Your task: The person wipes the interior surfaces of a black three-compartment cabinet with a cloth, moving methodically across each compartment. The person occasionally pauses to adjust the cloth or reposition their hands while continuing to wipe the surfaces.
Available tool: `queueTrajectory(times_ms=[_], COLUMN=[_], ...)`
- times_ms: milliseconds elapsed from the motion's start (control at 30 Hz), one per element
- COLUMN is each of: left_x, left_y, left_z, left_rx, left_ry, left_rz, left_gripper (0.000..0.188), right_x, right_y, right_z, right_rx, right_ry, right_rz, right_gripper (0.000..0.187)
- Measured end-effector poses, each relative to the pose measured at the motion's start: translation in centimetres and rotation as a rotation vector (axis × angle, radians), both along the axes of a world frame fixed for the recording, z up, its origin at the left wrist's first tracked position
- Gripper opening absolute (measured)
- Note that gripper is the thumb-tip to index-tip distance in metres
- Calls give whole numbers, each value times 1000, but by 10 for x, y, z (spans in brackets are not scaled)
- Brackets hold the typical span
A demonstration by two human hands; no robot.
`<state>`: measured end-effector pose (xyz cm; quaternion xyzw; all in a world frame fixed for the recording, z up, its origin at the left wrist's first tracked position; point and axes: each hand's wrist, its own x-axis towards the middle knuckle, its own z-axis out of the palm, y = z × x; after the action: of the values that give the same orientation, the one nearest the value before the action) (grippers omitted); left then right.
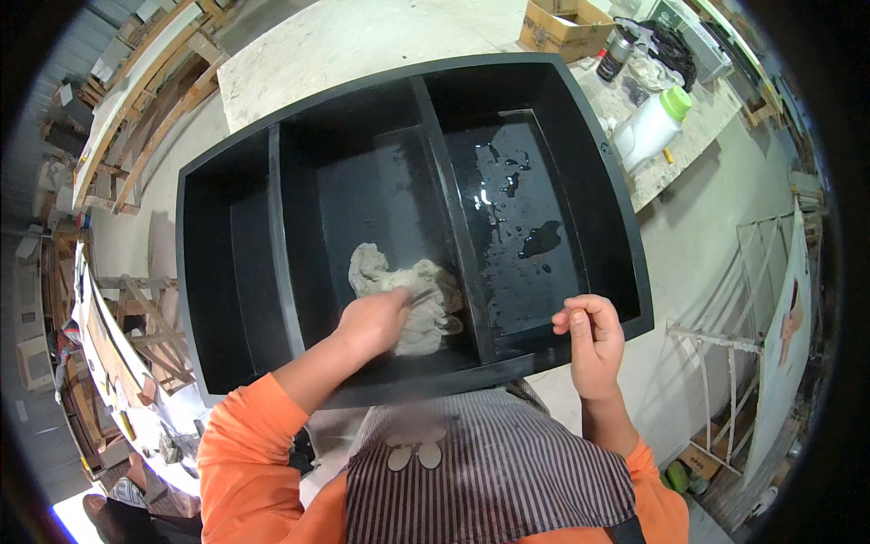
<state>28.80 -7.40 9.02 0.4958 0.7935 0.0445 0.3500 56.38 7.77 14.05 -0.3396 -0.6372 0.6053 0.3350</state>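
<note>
A black three-compartment wooden box (412, 95) lies with its inside facing up. In its middle compartment, my left hand (376, 319) grips a crumpled off-white rag (426, 313), which rests near the right divider. Water puddles and droplets (542, 238) wet the floor of the right compartment. Over that compartment's near edge is my right hand (594, 340), its fingers curled in toward the thumb and nothing visible in them. The bottom of the left compartment is in dark shadow.
Beyond the box stretches a pale worktable (381, 32). At its right stand a white bottle with a green cap (648, 131), a dark can (616, 56) and an open cardboard box (566, 29). Metal racks (725, 363) are at the right, wooden frames (149, 100) at the left.
</note>
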Motion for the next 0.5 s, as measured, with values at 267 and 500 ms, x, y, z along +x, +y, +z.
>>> queueTrajectory(times_ms=[267, 500], left_x=[12, -24], left_y=[28, 6], left_z=[-28, 5], left_rx=[-109, -407], left_ry=[127, 202], left_rz=[-374, -654], left_gripper=[31, 18], right_x=[-1, -5], right_y=[-13, -14], right_z=[-28, -30], right_rx=[389, 397], right_ry=[-217, -288], right_rz=[-59, -38], right_gripper=[9, 8])
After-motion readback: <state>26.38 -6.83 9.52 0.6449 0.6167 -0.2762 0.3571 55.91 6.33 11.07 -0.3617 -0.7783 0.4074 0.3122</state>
